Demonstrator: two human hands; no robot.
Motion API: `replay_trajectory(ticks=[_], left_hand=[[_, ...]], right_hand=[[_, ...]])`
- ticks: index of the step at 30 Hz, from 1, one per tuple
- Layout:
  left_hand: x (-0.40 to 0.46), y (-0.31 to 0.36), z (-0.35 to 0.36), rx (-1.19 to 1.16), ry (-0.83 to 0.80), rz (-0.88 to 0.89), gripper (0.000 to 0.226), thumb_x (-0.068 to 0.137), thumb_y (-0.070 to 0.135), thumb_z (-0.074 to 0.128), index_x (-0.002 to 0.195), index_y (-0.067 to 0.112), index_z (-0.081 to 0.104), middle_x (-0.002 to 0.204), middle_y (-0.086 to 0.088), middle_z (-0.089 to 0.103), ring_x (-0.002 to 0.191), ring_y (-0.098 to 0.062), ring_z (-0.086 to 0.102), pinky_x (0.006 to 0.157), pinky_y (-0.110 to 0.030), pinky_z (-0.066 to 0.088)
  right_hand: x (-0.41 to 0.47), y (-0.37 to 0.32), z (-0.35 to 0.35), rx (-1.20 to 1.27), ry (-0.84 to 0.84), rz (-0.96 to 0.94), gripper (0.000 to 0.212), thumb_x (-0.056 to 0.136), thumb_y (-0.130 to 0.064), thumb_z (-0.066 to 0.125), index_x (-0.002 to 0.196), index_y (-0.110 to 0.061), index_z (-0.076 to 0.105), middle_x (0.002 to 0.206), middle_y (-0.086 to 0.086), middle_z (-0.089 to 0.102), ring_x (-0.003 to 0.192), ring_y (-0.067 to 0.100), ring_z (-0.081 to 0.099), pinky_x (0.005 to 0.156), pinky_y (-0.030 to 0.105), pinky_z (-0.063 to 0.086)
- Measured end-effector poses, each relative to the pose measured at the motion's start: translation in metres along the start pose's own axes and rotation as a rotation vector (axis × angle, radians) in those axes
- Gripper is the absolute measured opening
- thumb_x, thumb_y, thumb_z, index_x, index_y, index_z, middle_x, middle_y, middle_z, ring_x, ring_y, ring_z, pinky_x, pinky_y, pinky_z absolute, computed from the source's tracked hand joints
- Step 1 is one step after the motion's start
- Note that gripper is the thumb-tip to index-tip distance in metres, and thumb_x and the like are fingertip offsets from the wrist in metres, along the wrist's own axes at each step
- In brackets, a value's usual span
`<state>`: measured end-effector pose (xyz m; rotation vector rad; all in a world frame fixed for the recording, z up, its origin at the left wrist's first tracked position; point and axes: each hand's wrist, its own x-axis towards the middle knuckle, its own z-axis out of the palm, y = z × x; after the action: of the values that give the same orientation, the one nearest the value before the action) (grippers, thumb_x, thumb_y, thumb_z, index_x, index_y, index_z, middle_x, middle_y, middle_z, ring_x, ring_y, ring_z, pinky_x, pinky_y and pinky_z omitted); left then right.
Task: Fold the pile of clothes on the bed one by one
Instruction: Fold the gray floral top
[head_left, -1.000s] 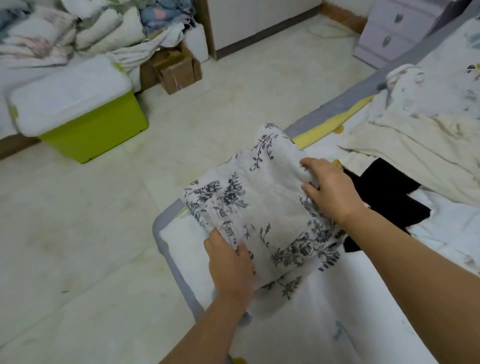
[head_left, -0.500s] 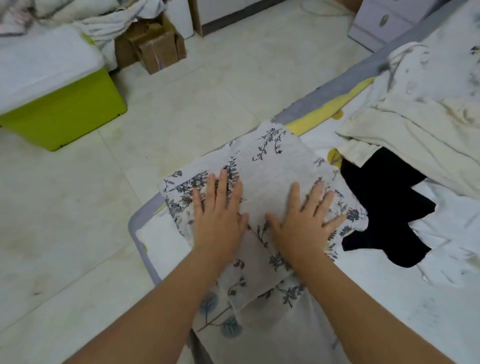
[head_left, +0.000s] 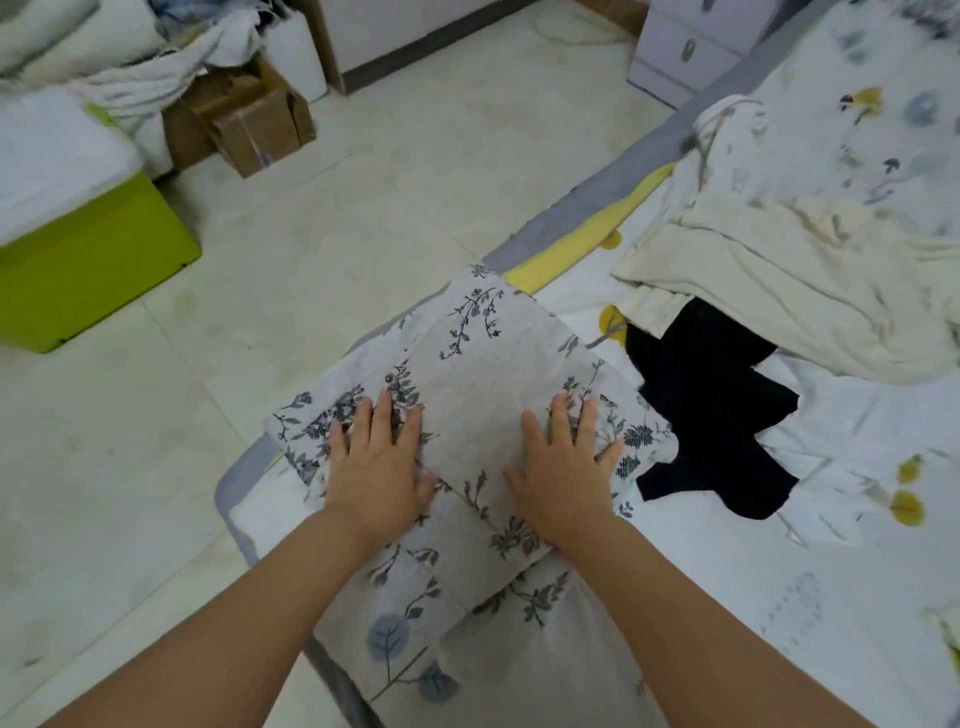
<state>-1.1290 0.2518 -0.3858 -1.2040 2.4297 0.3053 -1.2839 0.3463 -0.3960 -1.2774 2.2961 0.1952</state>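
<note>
A white garment with a dark floral print (head_left: 478, 384) lies folded into a rough square at the corner of the bed (head_left: 727, 597). My left hand (head_left: 376, 462) rests flat on its left part, fingers spread. My right hand (head_left: 563, 467) lies flat on its right part, fingers spread too. Neither hand grips the cloth. To the right lie a black garment (head_left: 711, 410) and, beyond it, a cream garment (head_left: 779, 280), both unfolded.
The bed's grey edge (head_left: 571, 213) runs diagonally to the upper right. On the tiled floor stand a green bin with a white lid (head_left: 78, 260), cardboard boxes (head_left: 249, 119) and a lilac drawer unit (head_left: 685, 47). Bedding is heaped at the top left.
A second ago both hands held the floral garment above the bed corner. It now lies flat on the bed and both palms press on top of it.
</note>
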Motion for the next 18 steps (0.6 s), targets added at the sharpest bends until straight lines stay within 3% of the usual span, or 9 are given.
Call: replay_trajectory(ticks=[3, 6, 9, 14, 16, 18], left_hand=[[0.0, 0.009, -0.03, -0.032, 0.093, 0.076, 0.049, 0.092, 0.039, 0.043, 0.137, 0.02, 0.036, 0.152, -0.009, 0.019, 0.142, -0.026, 0.013, 0.115, -0.045, 0.007], [0.006, 0.026, -0.057, -0.064, 0.101, 0.191, 0.039, 0.092, 0.028, 0.041, 0.13, 0.018, 0.047, 0.131, -0.003, 0.047, 0.119, -0.021, 0.045, 0.1, -0.032, 0.037], [0.014, 0.056, -0.08, -0.091, 0.026, 0.29, 0.037, 0.094, 0.028, 0.04, 0.13, 0.02, 0.046, 0.126, -0.002, 0.053, 0.11, -0.02, 0.053, 0.087, -0.027, 0.042], [0.028, 0.118, -0.104, -0.13, 0.016, 0.408, 0.029, 0.095, 0.03, 0.044, 0.12, 0.019, 0.053, 0.116, -0.002, 0.06, 0.102, -0.019, 0.057, 0.081, -0.027, 0.044], [0.034, 0.143, -0.109, -0.127, 0.027, 0.441, 0.026, 0.096, 0.028, 0.042, 0.115, 0.017, 0.055, 0.11, -0.003, 0.062, 0.097, -0.019, 0.057, 0.077, -0.028, 0.043], [0.041, 0.168, -0.11, -0.136, 0.02, 0.469, 0.029, 0.096, 0.027, 0.042, 0.123, 0.019, 0.052, 0.116, -0.002, 0.06, 0.103, -0.019, 0.056, 0.08, -0.027, 0.043]], right_hand=[[-0.008, 0.011, -0.024, 0.134, -0.023, -0.09, 0.052, 0.097, -0.035, 0.037, 0.144, -0.018, 0.022, 0.153, 0.008, 0.017, 0.142, 0.03, 0.011, 0.111, 0.049, 0.022], [-0.021, 0.026, -0.048, 0.315, -0.053, -0.101, 0.041, 0.097, -0.025, 0.04, 0.136, -0.014, 0.04, 0.134, 0.01, 0.047, 0.12, 0.027, 0.046, 0.093, 0.032, 0.04], [-0.035, 0.049, -0.067, 0.318, -0.084, -0.073, 0.036, 0.096, -0.023, 0.04, 0.13, -0.016, 0.046, 0.123, 0.01, 0.055, 0.111, 0.028, 0.052, 0.08, 0.029, 0.041], [-0.054, 0.112, -0.092, 0.335, -0.05, 0.021, 0.021, 0.094, -0.021, 0.042, 0.108, -0.012, 0.053, 0.098, 0.004, 0.059, 0.096, 0.028, 0.056, 0.068, 0.03, 0.043], [-0.057, 0.143, -0.095, 0.347, -0.026, 0.067, 0.028, 0.094, -0.024, 0.045, 0.119, -0.013, 0.053, 0.109, 0.006, 0.06, 0.101, 0.026, 0.056, 0.076, 0.03, 0.044], [-0.058, 0.175, -0.096, 0.359, -0.006, 0.122, 0.035, 0.094, -0.025, 0.046, 0.128, -0.015, 0.05, 0.117, 0.008, 0.059, 0.106, 0.024, 0.055, 0.081, 0.028, 0.042]])
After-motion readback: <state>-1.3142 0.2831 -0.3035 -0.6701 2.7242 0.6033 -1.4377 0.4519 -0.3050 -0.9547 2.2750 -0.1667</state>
